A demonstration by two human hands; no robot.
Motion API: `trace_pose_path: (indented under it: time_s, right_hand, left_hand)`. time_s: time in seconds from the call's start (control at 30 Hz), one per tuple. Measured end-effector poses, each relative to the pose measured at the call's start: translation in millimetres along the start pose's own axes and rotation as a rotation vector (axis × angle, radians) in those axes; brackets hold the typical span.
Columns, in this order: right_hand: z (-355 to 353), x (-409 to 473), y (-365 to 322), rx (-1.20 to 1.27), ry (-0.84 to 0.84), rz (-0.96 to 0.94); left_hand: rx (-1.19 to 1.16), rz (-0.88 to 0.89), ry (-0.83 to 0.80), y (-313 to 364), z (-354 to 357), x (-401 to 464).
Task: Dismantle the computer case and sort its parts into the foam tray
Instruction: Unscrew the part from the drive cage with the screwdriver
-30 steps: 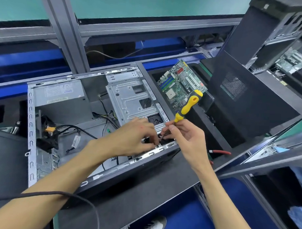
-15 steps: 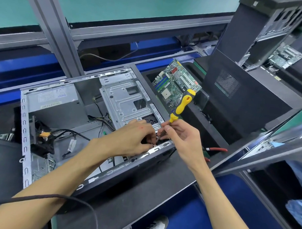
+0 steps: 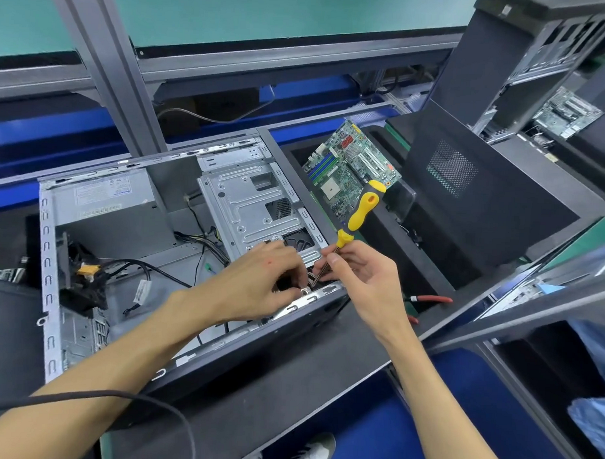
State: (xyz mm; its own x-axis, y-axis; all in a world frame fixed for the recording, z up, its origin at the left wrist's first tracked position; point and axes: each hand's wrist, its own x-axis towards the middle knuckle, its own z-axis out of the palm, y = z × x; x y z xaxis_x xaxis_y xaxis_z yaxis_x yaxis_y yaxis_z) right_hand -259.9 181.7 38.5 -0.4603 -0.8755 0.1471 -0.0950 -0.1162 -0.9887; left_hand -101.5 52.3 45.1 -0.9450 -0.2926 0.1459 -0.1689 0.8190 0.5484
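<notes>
Inside computer case (image 3: pixel 176 259), left hand (image 3: pixel 258 279) fingers curled, right hand (image 3: pixel 361 276) pinching screwdriver (image 3: pixel 358 210) shaft.

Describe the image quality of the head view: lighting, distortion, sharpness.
Head view: even overhead light with soft shadows; wide-angle lens bends the frame rails and stretches the forearms at the edges; the screwdriver, motherboard and both hands, left and right, are sharp; mild sheen on the drive cage.
</notes>
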Motion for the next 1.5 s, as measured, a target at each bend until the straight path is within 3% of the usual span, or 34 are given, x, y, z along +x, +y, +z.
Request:
trace_pose_path:
  time_s: [0.07,0.17,0.23,0.3,0.37,0.43,0.5,0.67,1.2,1.5]
  right_hand:
    - [0,0,0,-0.015,-0.008,-0.005]
    - [-1,0,-1,-0.015,-0.022,0.002]
    - [-1,0,-1,-0.031,-0.028,0.003]
    - [0,2,-1,-0.038,-0.035,0.005]
    - [2,3,-2,-0.034,-0.04,0.012]
    - [4,4,-1,-0.031,-0.061,0.027]
    - [6,4,1,-0.056,-0.086,0.036]
    - [6,6,2,-0.105,-0.1,0.047]
    - [4,4,3,-0.214,-0.142,0.021]
    - [3,6,-5,-0.486,-0.175,-0.186]
  left_hand:
    - [-0.011,-0.141,0.128,2,5,-7]
    - [-0.116,-0.531,0.471,0,4,-26]
    - [-0.326,-0.787,0.622,-6,1,-41]
    - [-0.749,-1.059,0.596,-15,-2,-54]
    - [-1.261,-1.203,0.382,-18,-3,-58]
    - [-1.526,-1.191,0.149,-18,-4,-54]
    - [-1.585,-1.151,0.092,-21,-1,-44]
    - [-1.721,-1.14,0.122,-26,7,-26]
    - [-1.743,-1.034,0.177,-35,18,-27]
    - [-1.723,-1.03,0.165,-37,18,-26]
